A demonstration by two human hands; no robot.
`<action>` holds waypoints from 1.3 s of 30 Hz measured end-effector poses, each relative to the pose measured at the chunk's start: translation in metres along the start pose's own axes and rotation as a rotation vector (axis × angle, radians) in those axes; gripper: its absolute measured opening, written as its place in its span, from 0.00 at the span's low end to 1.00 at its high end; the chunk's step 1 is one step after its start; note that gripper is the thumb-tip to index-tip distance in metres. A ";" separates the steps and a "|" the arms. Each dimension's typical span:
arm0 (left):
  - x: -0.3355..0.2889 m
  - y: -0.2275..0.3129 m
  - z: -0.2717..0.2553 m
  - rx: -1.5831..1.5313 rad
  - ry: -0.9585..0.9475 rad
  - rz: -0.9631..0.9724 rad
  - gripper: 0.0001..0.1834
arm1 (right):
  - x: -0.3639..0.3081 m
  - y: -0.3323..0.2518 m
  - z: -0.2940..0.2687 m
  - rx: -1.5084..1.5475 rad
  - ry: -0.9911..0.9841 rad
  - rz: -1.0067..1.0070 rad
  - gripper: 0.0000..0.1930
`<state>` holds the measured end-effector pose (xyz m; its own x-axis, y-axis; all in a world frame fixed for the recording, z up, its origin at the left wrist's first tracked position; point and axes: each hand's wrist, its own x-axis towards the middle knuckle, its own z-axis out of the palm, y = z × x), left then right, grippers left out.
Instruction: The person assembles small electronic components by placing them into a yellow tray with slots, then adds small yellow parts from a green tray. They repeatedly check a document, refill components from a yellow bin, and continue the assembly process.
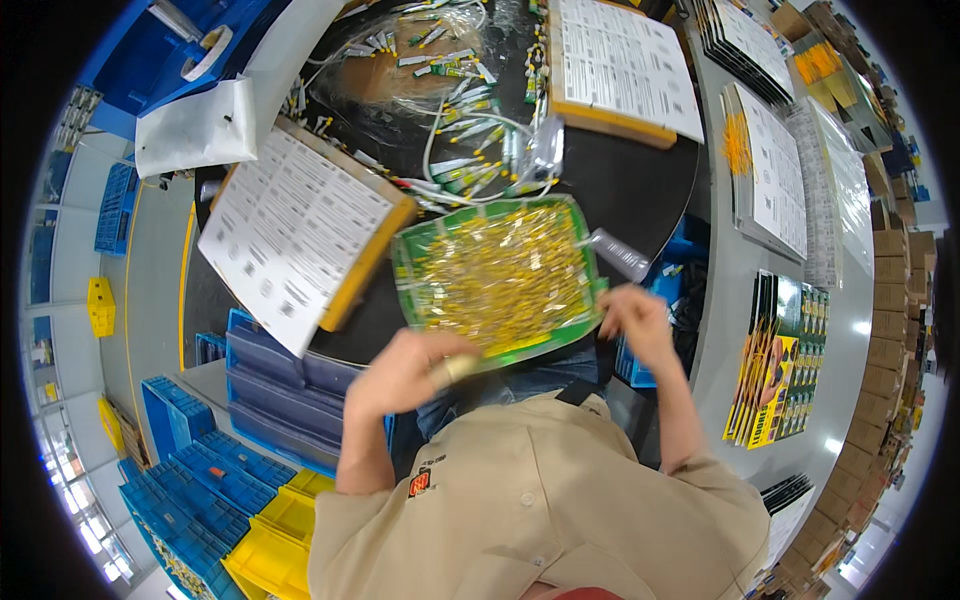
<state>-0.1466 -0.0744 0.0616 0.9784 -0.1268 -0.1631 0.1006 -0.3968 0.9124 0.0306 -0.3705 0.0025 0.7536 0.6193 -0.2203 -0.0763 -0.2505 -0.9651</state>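
Observation:
A green tray (408, 290), lined with clear plastic and full of small yellow pieces (505, 270), sits at the table's near edge in front of me. My left hand (415, 368) is at its near left corner, fingers bent together and slightly blurred. Something pale yellow (455, 370) shows at those fingertips; I cannot tell whether it is held or worn. By the tray's right corner, my right hand (640, 318) has its fingers curled in a pinch, and what lies between them is hidden. Beyond the tray are many small white-and-green tubes (470, 170) with yellow tips.
Boards with printed sheets stand left (300, 230) and far right (630, 70) on the black round table (670, 190). A grey cylinder (620, 255) lies right of the tray. A grey counter (725, 290) holds card stacks; blue crates (200, 470) and yellow bins (270, 545) stand lower left.

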 end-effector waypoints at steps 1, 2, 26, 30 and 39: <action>-0.008 -0.003 0.011 -0.068 -0.107 -0.027 0.11 | 0.024 -0.004 -0.012 -0.150 0.120 -0.169 0.11; -0.017 -0.006 0.027 -0.139 -0.106 -0.065 0.11 | 0.051 -0.005 -0.026 -0.187 0.223 -0.246 0.11; -0.144 -0.231 -0.021 -0.853 1.125 -0.527 0.30 | 0.171 -0.005 0.074 -1.156 0.013 -0.553 0.25; -0.145 -0.171 -0.026 -0.493 0.572 -0.854 0.39 | 0.182 -0.027 0.107 -1.059 0.030 -0.374 0.23; -0.048 -0.031 0.020 -0.231 0.744 -0.161 0.08 | 0.153 -0.135 0.197 -1.368 -0.835 -1.356 0.11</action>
<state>-0.2004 -0.0737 0.0335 0.8039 0.5893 -0.0804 0.2063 -0.1495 0.9670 0.0281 -0.0952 0.0709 -0.5237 0.8519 -0.0055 0.8494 0.5226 0.0731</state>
